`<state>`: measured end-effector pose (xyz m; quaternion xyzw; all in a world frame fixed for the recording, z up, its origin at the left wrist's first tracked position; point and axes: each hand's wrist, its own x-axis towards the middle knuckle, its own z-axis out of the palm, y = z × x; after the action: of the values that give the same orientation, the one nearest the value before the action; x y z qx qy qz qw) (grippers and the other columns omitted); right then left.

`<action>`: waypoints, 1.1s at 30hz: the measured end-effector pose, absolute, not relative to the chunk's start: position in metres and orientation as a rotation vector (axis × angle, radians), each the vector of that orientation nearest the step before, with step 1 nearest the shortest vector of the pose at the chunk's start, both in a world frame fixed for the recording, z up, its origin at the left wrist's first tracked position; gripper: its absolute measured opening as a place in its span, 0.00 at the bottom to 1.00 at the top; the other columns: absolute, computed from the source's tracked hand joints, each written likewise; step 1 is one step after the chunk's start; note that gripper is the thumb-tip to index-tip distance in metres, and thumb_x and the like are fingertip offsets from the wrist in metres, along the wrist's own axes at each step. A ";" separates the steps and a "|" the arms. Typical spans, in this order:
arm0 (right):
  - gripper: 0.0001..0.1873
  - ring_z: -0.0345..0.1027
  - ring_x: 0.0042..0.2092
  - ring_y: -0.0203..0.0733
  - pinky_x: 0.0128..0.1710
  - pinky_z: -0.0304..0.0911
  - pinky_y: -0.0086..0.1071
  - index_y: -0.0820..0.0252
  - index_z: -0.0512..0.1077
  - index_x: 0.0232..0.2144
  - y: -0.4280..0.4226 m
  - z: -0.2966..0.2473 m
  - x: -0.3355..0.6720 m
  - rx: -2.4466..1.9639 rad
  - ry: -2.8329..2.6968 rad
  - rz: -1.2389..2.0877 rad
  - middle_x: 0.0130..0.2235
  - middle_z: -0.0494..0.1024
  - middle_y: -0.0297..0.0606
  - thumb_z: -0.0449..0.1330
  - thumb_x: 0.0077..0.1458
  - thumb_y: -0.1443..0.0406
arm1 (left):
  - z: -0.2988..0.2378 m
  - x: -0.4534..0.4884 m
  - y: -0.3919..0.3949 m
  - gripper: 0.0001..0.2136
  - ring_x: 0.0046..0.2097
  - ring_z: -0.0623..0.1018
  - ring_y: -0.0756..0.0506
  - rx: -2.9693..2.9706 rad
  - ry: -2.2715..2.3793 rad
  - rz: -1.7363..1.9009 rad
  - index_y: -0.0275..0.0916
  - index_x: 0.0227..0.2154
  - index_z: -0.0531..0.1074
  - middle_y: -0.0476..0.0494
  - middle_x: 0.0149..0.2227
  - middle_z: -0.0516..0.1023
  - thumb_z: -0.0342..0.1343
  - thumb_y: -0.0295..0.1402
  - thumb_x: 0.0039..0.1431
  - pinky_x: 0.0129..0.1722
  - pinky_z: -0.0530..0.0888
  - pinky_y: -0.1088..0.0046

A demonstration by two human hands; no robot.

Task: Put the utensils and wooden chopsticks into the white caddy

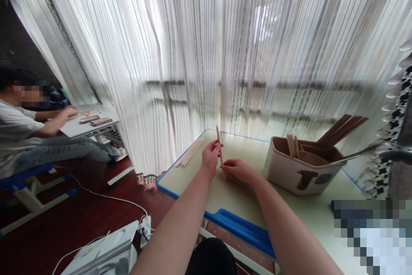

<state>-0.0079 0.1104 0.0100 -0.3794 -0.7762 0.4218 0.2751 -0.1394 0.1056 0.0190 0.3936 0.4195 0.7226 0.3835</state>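
My left hand (210,157) pinches a pair of light wooden chopsticks (219,140) near their middle and holds them nearly upright on the pale desk (244,197). My right hand (236,168) is closed round their lower end, where they meet the desk top. A small pile of similar chopsticks (190,152) lies flat near the desk's far left edge, a little left of my left hand. A beige tub (299,167) on the right holds more chopsticks and dark wooden utensils.
Striped sheer curtains (206,52) hang right behind the desk. The desk has a blue rim (238,225). On the left a seated person (22,133) works at another desk with wooden pieces. Cables and a white device (106,249) lie on the dark floor.
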 end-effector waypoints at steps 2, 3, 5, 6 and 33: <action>0.15 0.68 0.29 0.38 0.30 0.62 0.31 0.59 0.73 0.36 0.106 0.016 -0.009 -1.016 -2.002 1.207 0.28 0.76 0.36 0.61 0.44 0.60 | 0.020 -0.141 0.107 0.13 0.31 0.73 0.52 0.918 1.048 1.848 0.35 0.42 0.68 0.40 0.37 0.76 0.54 0.31 0.52 0.29 0.70 0.77; 0.19 0.67 0.28 0.37 0.28 0.61 0.31 0.59 0.71 0.40 0.104 0.020 -0.009 -1.011 -1.940 1.254 0.26 0.76 0.35 0.62 0.42 0.62 | 0.020 -0.143 0.108 0.14 0.31 0.73 0.52 0.869 1.044 1.849 0.36 0.44 0.67 0.40 0.38 0.75 0.53 0.31 0.53 0.30 0.71 0.76; 0.28 0.65 0.25 0.35 0.25 0.60 0.29 0.57 0.64 0.48 0.099 0.030 -0.008 -0.979 -1.819 1.339 0.24 0.74 0.32 0.62 0.41 0.64 | 0.022 -0.144 0.107 0.19 0.31 0.74 0.51 0.824 1.059 1.842 0.38 0.50 0.62 0.39 0.39 0.75 0.53 0.29 0.54 0.32 0.73 0.73; 0.30 0.64 0.24 0.34 0.25 0.59 0.28 0.56 0.62 0.50 0.096 0.036 -0.007 -0.945 -1.775 1.365 0.23 0.73 0.31 0.62 0.41 0.65 | 0.022 -0.145 0.106 0.21 0.32 0.74 0.50 0.850 1.088 1.839 0.39 0.52 0.59 0.39 0.40 0.75 0.53 0.29 0.54 0.33 0.73 0.72; 0.12 0.68 0.33 0.37 0.34 0.65 0.31 0.59 0.73 0.35 0.080 0.089 0.016 -0.886 -1.545 0.302 0.32 0.74 0.38 0.54 0.53 0.60 | 0.008 -0.104 0.078 0.09 0.30 0.73 0.51 2.229 1.385 1.501 0.39 0.35 0.70 0.46 0.32 0.75 0.45 0.33 0.59 0.32 0.69 0.77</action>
<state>0.0157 0.0801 0.0890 -0.3851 -0.6715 0.1312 0.6193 -0.1040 0.0783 0.0084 0.7360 0.4574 0.4956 0.0594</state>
